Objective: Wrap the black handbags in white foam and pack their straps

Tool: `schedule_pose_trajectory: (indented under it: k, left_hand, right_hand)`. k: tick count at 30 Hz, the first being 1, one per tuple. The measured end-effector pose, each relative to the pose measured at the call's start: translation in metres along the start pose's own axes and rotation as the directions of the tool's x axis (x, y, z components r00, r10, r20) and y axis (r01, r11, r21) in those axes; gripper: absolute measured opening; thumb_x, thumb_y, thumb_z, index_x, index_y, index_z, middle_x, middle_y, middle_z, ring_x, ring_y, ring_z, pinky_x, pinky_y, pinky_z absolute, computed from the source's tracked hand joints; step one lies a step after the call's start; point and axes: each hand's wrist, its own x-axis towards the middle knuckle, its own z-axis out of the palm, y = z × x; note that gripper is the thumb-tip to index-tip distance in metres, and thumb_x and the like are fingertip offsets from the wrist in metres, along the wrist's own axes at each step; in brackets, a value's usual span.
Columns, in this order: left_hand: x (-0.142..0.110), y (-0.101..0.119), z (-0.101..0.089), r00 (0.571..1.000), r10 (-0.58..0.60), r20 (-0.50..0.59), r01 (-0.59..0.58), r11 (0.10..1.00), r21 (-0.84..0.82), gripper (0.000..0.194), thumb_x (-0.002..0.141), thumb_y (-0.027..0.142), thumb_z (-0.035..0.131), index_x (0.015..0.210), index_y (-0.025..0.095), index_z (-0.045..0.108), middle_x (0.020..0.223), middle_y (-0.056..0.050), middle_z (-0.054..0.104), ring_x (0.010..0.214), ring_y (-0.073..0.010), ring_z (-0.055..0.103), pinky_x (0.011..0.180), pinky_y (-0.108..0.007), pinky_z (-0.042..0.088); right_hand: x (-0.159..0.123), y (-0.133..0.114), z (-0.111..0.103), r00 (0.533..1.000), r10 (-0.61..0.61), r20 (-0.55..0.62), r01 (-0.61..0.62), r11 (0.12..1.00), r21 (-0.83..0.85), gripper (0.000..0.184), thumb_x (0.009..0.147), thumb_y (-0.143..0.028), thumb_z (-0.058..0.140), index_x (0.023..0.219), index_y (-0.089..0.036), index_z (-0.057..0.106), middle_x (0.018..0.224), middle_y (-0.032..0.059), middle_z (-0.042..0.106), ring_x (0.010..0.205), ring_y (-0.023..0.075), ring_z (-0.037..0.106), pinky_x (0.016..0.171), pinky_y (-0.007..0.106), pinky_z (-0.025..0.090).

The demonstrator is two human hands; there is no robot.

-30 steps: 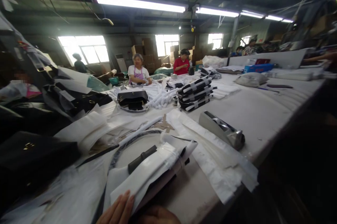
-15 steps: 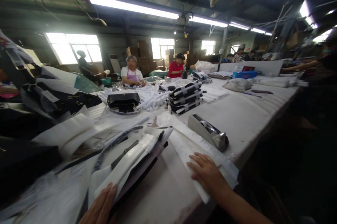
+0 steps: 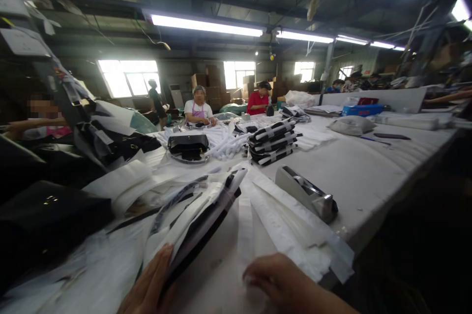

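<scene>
My left hand (image 3: pixel 147 287) is at the bottom edge with its fingers laid along the underside of a flat black bag wrapped in white paper (image 3: pixel 201 218). It holds the bag tilted up on edge above the table. My right hand (image 3: pixel 282 279) is curled near the table's front edge. Its fingers pinch the near end of a thin translucent white sheet (image 3: pixel 246 235) that runs away from me across the white table (image 3: pixel 361 166). More white wrapping sheets (image 3: pixel 295 228) lie just right of that hand.
A metal tape dispenser (image 3: pixel 308 193) sits right of the sheets. Behind it are a stack of black-and-white striped pieces (image 3: pixel 273 141), a black handbag (image 3: pixel 188 144) and white rolls (image 3: pixel 224 139). Black bags and a box (image 3: pixel 47 215) crowd the left. Other people (image 3: pixel 198 107) work at the far end.
My right hand came into view onto the white sheets, then drew back toward me with one sheet pinched. My left hand tipped the wrapped bag up more steeply.
</scene>
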Motion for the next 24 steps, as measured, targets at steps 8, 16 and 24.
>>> schedule_pose_trajectory:
  k: [8,16,24]
  left_hand:
    - [-0.004,-0.002,-0.004,0.996,-0.092,0.006,0.091,0.995,0.029,0.058,0.099,0.028,0.045,0.155,0.024,0.027,0.138,-0.004,0.063,0.110,-0.0192,0.068,0.096,-0.028,0.053]
    - [-0.012,-0.013,0.003,0.997,0.046,-0.062,-0.043,0.998,0.053,0.058,0.096,0.022,0.051,0.151,0.014,0.034,0.134,-0.007,0.065,0.111,-0.0182,0.068,0.093,-0.027,0.052]
    - [-0.012,-0.003,0.005,0.995,0.058,-0.082,-0.051,0.996,0.079,0.056,0.095,0.017,0.054,0.149,0.015,0.039,0.133,-0.005,0.066,0.112,-0.0161,0.068,0.096,-0.025,0.050]
  right_hand:
    - [0.036,-0.004,0.030,0.967,0.187,-0.171,-0.213,0.966,-0.149,0.055,0.094,-0.038,0.060,0.143,-0.013,0.054,0.149,0.0197,0.049,0.139,0.0337,0.045,0.116,0.046,0.036]
    - [0.079,-0.005,0.060,0.939,-0.217,0.265,0.250,0.964,-0.095,0.062,0.093,-0.061,0.057,0.147,-0.032,0.047,0.157,0.0086,0.040,0.147,0.0282,0.033,0.122,0.051,0.018]
    - [0.096,-0.013,0.083,0.957,-0.220,0.190,0.258,0.945,-0.203,0.055,0.092,-0.049,0.062,0.144,-0.030,0.052,0.149,0.0077,0.052,0.142,0.0300,0.040,0.122,0.050,0.020]
